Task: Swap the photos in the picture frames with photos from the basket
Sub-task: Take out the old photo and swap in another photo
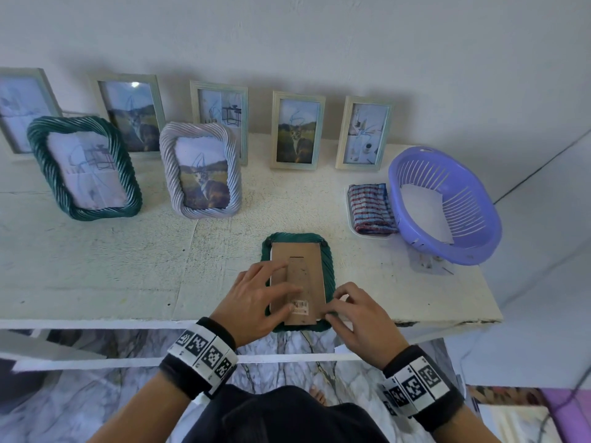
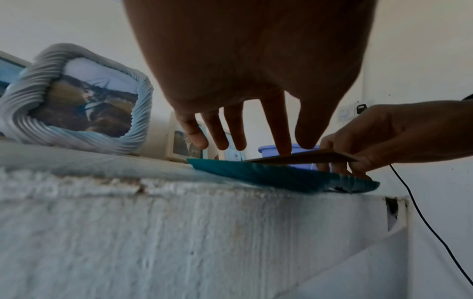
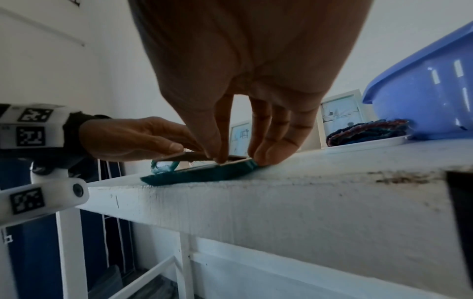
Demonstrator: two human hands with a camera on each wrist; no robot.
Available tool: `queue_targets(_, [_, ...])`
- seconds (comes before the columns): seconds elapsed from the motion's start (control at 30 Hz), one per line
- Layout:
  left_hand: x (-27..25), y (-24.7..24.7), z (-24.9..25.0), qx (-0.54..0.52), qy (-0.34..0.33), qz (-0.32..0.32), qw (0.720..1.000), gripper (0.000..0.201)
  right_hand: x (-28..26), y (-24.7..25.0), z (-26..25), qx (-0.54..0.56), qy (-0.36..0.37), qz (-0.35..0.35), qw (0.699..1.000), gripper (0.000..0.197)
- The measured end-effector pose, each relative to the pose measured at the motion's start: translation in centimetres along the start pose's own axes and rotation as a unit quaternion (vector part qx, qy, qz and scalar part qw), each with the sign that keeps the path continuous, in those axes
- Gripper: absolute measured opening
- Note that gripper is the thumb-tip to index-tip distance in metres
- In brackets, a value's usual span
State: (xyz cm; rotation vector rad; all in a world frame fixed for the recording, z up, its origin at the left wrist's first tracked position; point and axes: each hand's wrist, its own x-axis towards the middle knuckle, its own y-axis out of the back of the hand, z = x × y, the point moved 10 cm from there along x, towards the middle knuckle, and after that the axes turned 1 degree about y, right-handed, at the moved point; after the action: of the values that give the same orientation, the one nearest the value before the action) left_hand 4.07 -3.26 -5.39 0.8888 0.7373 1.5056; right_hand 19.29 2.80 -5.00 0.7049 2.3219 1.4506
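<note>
Both hands work at a green twisted frame (image 1: 329,260) lying face down at the near edge of the white worktop (image 1: 128,266); the left hand (image 1: 259,298) lies spread with straight fingers pressing the brown backing board (image 1: 299,270); the right hand (image 1: 358,318) pinches that board's near right corner between thumb and fingertips, lifting it slightly off the frame; to the right, well apart, a purple basket (image 1: 473,219) holds a white photo (image 1: 425,212), with a folded striped cloth (image 1: 371,204) just beside it; further framed pictures stand along the wall.
</note>
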Motion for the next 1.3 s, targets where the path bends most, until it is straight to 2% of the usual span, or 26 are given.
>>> queue_targets(0.23, [-0.4, -0.9, 0.0, 0.019, 0.002, -0.004, 1.000, 0.034, -0.9, 0.0, -0.5, -0.034, 0.020, 0.028, 0.999, 0.026])
queue_targets(0.33, [-0.4, -1.0, 0.0, 0.040, -0.001, -0.003, 0.999, 0.033, -0.8, 0.6, -0.2, -0.027, -0.007, 0.071, 0.997, 0.031])
queue_targets(0.43, [-0.6, -1.1, -0.2, 0.054, 0.002, 0.003, 0.999, 0.033, -0.9, 0.7, -0.1, -0.032, -0.028, 0.083, 0.996, 0.024])
queue_targets(0.57, [-0.6, -1.1, -0.1, 0.054, 0.004, 0.009, 0.998, 0.033, -0.9, 0.5, 0.0, -0.043, -0.046, 0.081, 0.995, 0.018])
queue_targets(0.7, [-0.6, -1.2, -0.3, 0.052, 0.006, 0.011, 0.999, 0.033, -0.6, -0.2, 0.1, -0.004, -0.055, 0.066, 0.996, 0.009])
queue_targets(0.9, [-0.6, -1.2, -0.5, 0.045, 0.009, 0.013, 0.999, 0.033, -0.4, -0.5, -0.2, 0.014, -0.021, 0.036, 0.999, 0.014])
queue_targets(1.1, [-0.6, -1.1, -0.4, 0.040, 0.009, 0.019, 0.999, 0.033, -0.2, -0.2, -0.8, 0.019, 0.015, 0.029, 0.999, 0.006])
queue_targets(1.2, [-0.7, -1.2, -0.5, 0.035, 0.011, 0.018, 0.999, 0.034, -0.1, -0.2, -0.9, 0.019, 0.027, 0.015, 0.999, 0.014])
queue_targets(1.3, [-0.8, -1.2, -0.7, 0.023, 0.012, 0.017, 1.000, 0.034, 0.3, 0.1, -0.6, 0.010, 0.006, 0.010, 1.000, 0.025])
